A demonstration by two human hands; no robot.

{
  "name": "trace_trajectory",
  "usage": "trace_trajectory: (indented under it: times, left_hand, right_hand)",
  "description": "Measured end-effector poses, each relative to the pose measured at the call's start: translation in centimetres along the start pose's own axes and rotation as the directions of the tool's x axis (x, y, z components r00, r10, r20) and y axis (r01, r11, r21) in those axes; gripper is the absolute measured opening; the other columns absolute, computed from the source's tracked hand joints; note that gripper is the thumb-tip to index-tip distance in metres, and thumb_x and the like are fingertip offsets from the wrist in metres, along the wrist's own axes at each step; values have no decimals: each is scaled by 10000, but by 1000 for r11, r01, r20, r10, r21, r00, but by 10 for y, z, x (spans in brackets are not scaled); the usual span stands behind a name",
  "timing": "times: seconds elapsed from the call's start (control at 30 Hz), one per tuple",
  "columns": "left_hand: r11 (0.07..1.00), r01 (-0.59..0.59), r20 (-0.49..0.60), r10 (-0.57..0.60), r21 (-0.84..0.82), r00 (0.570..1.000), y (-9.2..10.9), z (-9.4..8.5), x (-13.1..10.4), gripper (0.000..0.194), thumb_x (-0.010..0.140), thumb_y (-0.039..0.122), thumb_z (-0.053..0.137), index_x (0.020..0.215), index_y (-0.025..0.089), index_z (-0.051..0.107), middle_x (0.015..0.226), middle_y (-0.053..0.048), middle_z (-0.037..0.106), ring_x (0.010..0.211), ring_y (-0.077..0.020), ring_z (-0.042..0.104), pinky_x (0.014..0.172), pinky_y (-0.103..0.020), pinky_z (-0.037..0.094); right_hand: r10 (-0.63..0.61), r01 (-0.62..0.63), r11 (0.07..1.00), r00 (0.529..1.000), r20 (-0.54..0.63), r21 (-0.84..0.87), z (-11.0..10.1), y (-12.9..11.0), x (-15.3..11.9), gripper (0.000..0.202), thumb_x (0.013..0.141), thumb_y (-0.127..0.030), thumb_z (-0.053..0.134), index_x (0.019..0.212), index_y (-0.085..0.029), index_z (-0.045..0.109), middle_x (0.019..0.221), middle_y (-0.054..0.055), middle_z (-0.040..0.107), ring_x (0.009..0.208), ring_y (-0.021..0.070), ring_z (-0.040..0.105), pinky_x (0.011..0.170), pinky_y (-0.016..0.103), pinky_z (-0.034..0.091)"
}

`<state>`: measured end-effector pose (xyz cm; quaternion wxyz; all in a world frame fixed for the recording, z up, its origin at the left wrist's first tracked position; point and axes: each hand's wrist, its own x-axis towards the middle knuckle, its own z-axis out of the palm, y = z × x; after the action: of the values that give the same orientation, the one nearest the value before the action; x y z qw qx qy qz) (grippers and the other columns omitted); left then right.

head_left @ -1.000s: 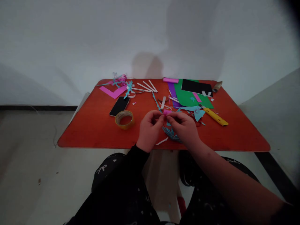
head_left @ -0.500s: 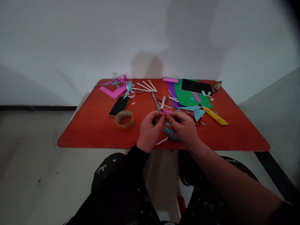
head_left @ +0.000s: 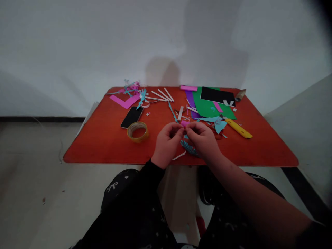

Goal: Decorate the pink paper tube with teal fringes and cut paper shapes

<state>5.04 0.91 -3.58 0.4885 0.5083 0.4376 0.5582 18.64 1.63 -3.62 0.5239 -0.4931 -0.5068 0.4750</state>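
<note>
My left hand point(head_left: 168, 141) and my right hand point(head_left: 202, 139) meet over the front middle of the red table, thumbs and forefingers pinched together. A small pink paper piece point(head_left: 185, 123) shows just beyond the fingertips; whether they grip it or something smaller is hard to make out. Below the fingers lies a pleated blue paper piece point(head_left: 189, 148), partly covered by my right hand. A white paper strip point(head_left: 179, 155) rests near the table's front edge. To the right are a light blue paper cutout point(head_left: 219, 125) and a yellow box cutter point(head_left: 238, 128).
A roll of tape point(head_left: 138, 132) and a phone point(head_left: 131, 117) lie on the left of the red table point(head_left: 103, 145). White sticks point(head_left: 162, 94), pink paper point(head_left: 126, 102) and tangled scraps point(head_left: 133, 88) are behind. Green paper point(head_left: 204, 105) and a black tablet-like slab point(head_left: 217, 95) lie back right.
Both hands have shifted very slightly to the right, still pinched together. Everything else on the table stays in place.
</note>
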Motion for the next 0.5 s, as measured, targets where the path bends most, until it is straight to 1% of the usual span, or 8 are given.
trace_trajectory:
  times: [0.1,0.23,0.37,0.5]
  left_hand:
    - [998,48,11,-47,-49,999,1,0,1,129,846,295,714,892,191,654,863,-30,721,796,-142,669,746,-274,536]
    - [991,112,16,-111,-78,994,5,0,0,117,849,286,711,874,195,642,843,-24,709,725,-121,635,691,-259,524]
    - [988,132,39,-129,-86,991,6,0,0,110,858,283,697,868,192,634,812,-9,684,692,-107,608,698,-255,520]
    - [989,118,57,-113,-89,992,5,0,-1,99,864,269,681,906,188,643,854,-21,699,768,-123,644,767,-268,531]
  right_hand:
    - [11,-12,999,1000,24,30,1,1,1,192,778,-371,702,762,-221,583,646,-32,547,513,108,430,476,254,375]
    - [-27,27,1000,999,47,-1,0,0,1,140,796,-332,662,767,-226,575,672,-25,556,561,124,478,532,272,418]
    - [-48,49,999,994,93,-7,-1,-3,2,131,776,-313,657,764,-227,559,688,-26,552,601,130,501,564,278,443]
    - [-39,41,999,992,119,-13,-4,-2,4,122,764,-303,653,763,-225,558,661,-39,514,583,117,469,534,256,422]
